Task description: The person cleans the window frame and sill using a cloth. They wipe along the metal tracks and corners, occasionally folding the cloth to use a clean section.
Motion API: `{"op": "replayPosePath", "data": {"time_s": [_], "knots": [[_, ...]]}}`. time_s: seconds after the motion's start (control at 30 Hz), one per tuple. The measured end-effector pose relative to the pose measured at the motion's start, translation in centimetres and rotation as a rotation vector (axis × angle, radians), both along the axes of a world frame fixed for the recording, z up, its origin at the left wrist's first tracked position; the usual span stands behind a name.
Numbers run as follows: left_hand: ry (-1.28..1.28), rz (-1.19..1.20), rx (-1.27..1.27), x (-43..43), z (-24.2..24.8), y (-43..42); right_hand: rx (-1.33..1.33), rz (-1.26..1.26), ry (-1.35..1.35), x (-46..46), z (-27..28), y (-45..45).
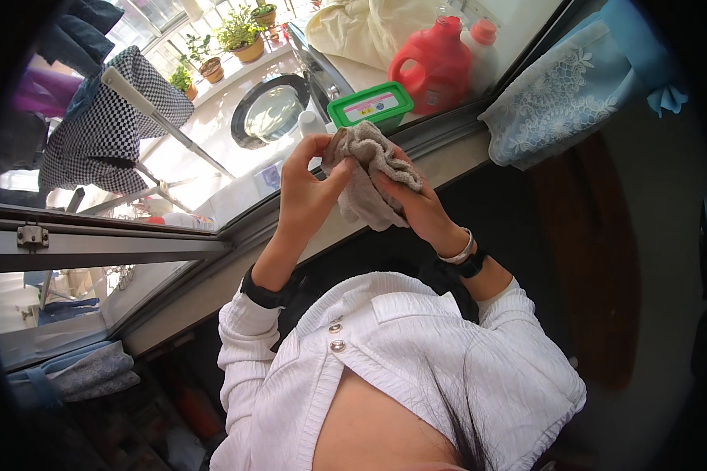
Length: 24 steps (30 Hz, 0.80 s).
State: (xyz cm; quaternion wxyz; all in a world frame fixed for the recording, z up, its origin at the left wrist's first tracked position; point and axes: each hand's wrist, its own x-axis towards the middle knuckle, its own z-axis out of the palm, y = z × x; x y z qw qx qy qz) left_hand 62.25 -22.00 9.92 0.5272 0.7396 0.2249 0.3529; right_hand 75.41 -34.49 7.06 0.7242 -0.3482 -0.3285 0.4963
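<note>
A crumpled beige-grey cloth (368, 188) is held up between both hands, above the window sill. My left hand (309, 182) pinches its left side, thumb across the front. On the right side, my right hand (421, 206) grips the bunched folds, its thumb on top and most of its fingers hidden behind the fabric. Just beyond the cloth stands a plastic box with a green lid (377, 106), which bears a label. A white bottle (311, 122) is beside the box, partly covered by my left hand.
Behind the box stand a red detergent jug (433, 65) and a whitish bottle with a red cap (483, 38). A washing machine door (271, 112) hangs open. Potted plants (241, 38) line the ledge. Checkered fabric (94, 129) hangs left; a lace-trimmed blue curtain (557, 97) hangs right.
</note>
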Motion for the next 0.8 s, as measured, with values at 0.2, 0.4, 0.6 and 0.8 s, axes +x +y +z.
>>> {"op": "replayPosePath", "data": {"time_s": [0.2, 0.4, 0.6, 0.8], "knots": [[-0.203, -0.213, -0.531, -0.4, -1.2, 1.9, -0.171, -0.016, -0.044, 3.1, 1.1, -0.3], [0.121, -0.314, -0.472, 1.2, -2.4, 1.6, -0.224, 0.010, -0.696, 4.9, 4.4, -0.3], [-0.029, -0.457, -0.341, 2.2, -3.0, 2.2, -0.408, 0.045, -0.663, 8.3, 6.3, -1.1], [-0.043, -0.334, -0.317, 2.7, -3.0, 2.5, -0.344, 0.055, 0.066, 9.9, 4.2, -0.9]]}}
